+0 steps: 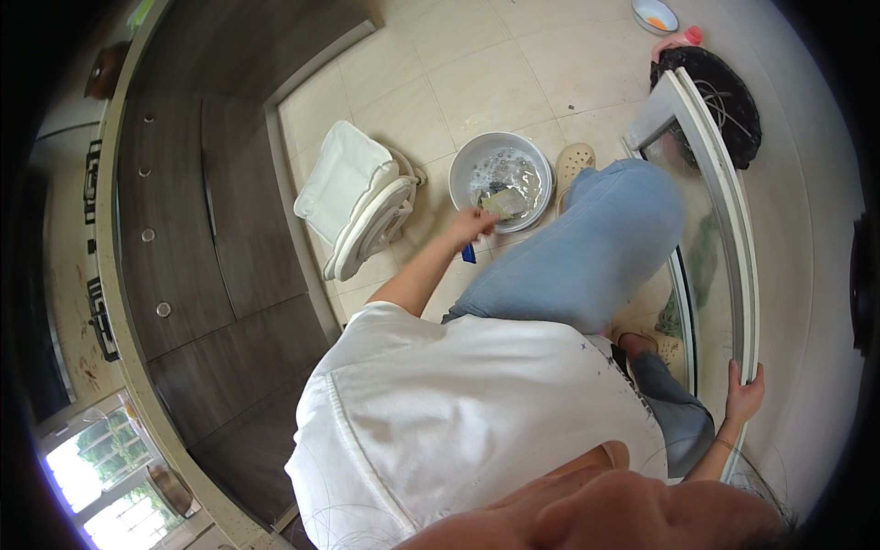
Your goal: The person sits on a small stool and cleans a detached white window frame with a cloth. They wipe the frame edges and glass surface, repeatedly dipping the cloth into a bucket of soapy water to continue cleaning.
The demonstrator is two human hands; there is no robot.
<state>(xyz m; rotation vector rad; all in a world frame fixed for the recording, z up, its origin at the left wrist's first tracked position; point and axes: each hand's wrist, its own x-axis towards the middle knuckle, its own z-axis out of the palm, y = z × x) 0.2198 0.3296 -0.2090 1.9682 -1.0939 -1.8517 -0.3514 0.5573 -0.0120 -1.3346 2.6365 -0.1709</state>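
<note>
My left hand (476, 225) is at the near rim of a round basin (455, 180) on the floor, fingers curled; whether it holds anything cannot be told. Sudsy water, a yellow-green cloth or sponge (507, 204) and a small dark item (496, 186) are in the basin. A small blue object (469, 254) shows just below this hand. At the right, my right hand (745, 395) grips the edge of a white-framed glass panel (739, 261), which stands upright on its side beside my legs. Green material (702, 254) shows through the glass.
White plastic items (357, 199), one like a tub, stand left of the basin. Dark wooden cabinets (254, 227) line the left side below a counter with stove grates. Beyond the panel are a black bag (742, 103), a pink bottle (677, 42) and a bowl (653, 15).
</note>
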